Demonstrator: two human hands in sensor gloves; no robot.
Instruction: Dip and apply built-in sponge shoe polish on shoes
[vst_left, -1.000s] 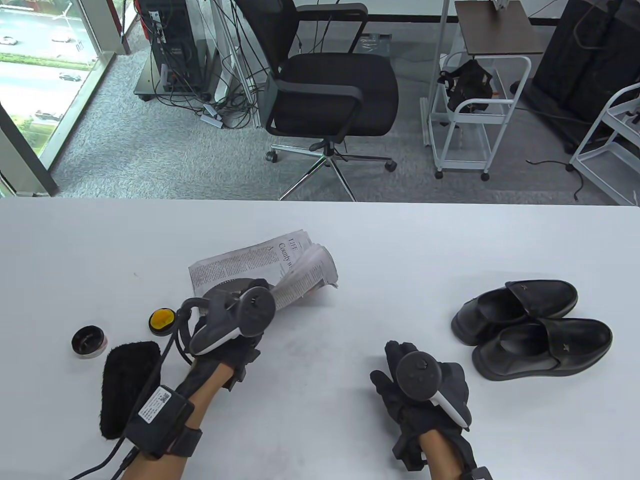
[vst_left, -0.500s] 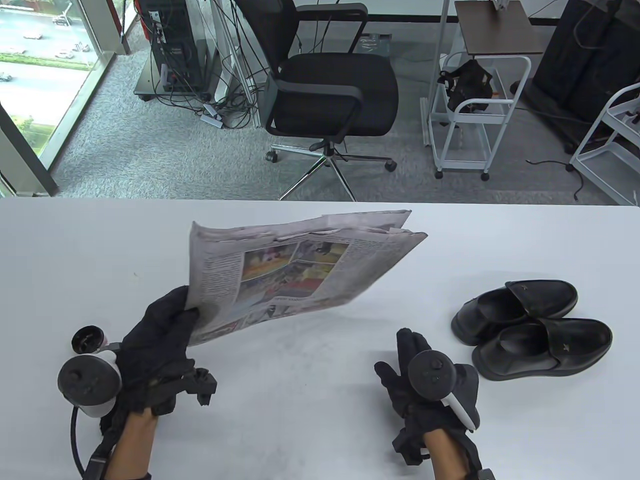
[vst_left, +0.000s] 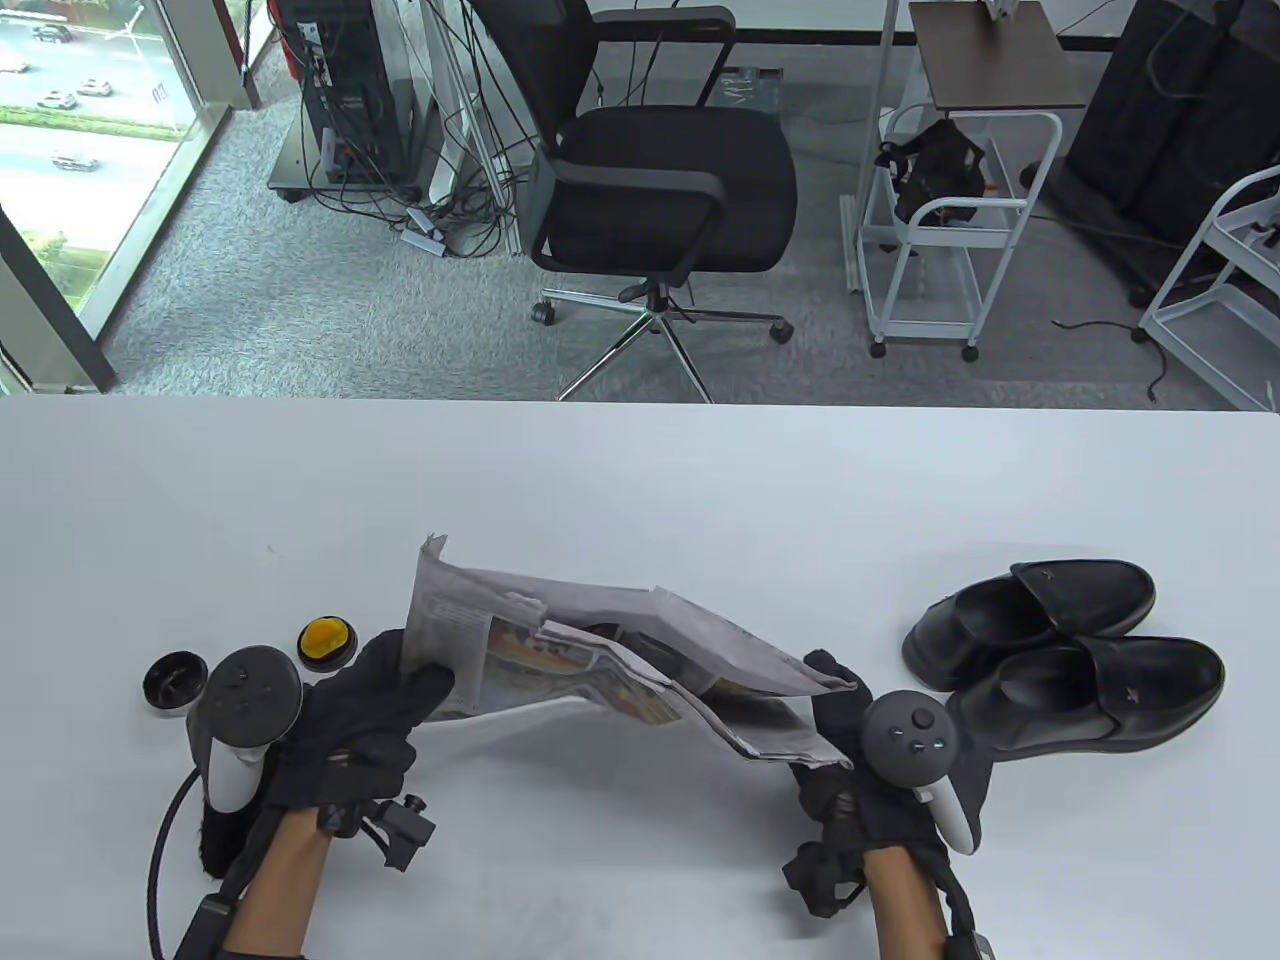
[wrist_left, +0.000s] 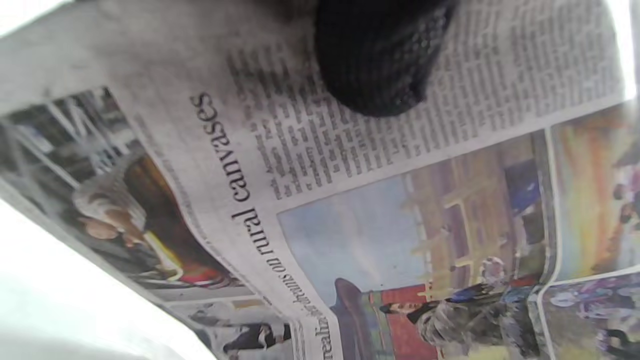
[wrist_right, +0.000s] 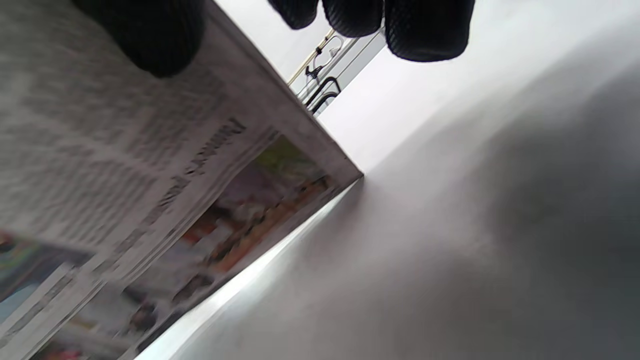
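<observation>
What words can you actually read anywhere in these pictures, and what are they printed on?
"rural canvases": end of a headline on the newspaper, left wrist view.
The words before it in that headline: blurred, unreadable.
Newspaper body columns: too small to read.
Right wrist view headline: blurred.
Shoes, polish tin: no readable text.

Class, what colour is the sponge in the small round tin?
Yellow-orange sponge, clearest in the table view.
</observation>
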